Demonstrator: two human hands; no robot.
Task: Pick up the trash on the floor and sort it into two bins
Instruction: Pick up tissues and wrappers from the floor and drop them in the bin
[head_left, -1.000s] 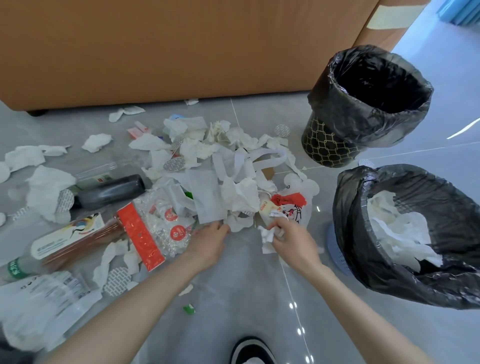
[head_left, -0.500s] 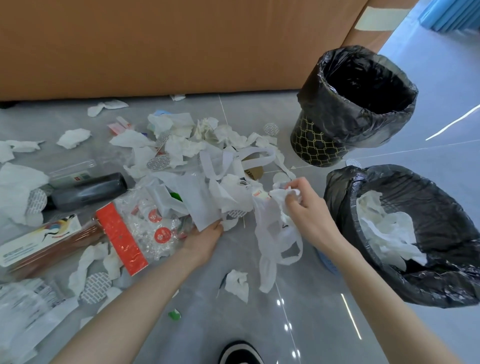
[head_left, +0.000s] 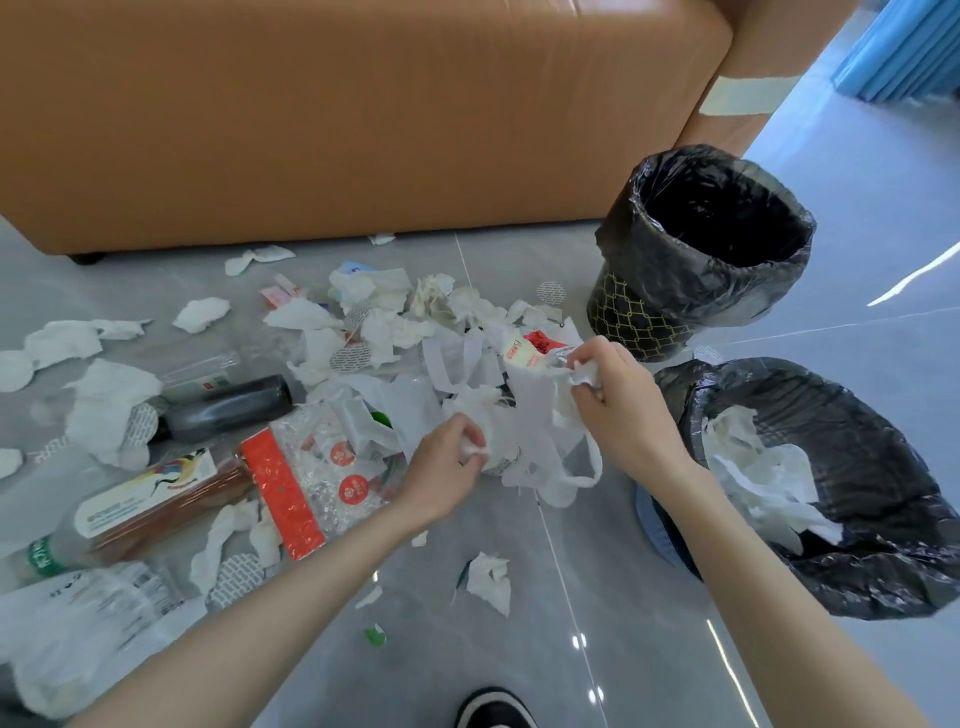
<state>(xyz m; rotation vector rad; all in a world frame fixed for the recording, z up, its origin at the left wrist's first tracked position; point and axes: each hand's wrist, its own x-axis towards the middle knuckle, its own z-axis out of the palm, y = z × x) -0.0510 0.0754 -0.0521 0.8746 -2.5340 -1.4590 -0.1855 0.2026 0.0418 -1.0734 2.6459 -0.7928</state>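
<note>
Logging hazards first, then stock.

Hazards
- Mixed grip: the right hand (head_left: 621, 402) has its fingers (head_left: 597, 353) curled round a crumpled tissue (head_left: 584, 374) and the top of the white plastic bag (head_left: 540, 441) together. I judge both could land in one bin, mis-sorted.
- Snagging: the bag's loop handles hang low at the near edge of the trash pile (head_left: 395, 332), centre frame. I expect a lift could drag paper strips along or scatter them.
- Weak pinch: the left hand (head_left: 441, 470), fingers narrow, pinches a small white wad (head_left: 471, 453) beside the bag's lower part. It could slip out.

Stock
- Bag: thin, limp, translucent white, with red and yellow print near its top. It appears lifted off the floor (head_left: 649, 597) between both hands, just left of the near bin.
- Near bin (head_left: 883, 415), right of frame: black liner, white tissues inside.
- Far bin (head_left: 639, 312), upper right: black liner, nothing visible inside.
- Pile: tissues, paper strips and round foil seals. To its left lie a red-edged bubble pack (head_left: 311, 467), a dark bottle (head_left: 228, 408) and a brown bottle (head_left: 156, 499).
- Loose tissue (head_left: 488, 577), lower centre: on the floor, apart from the pile.
</note>
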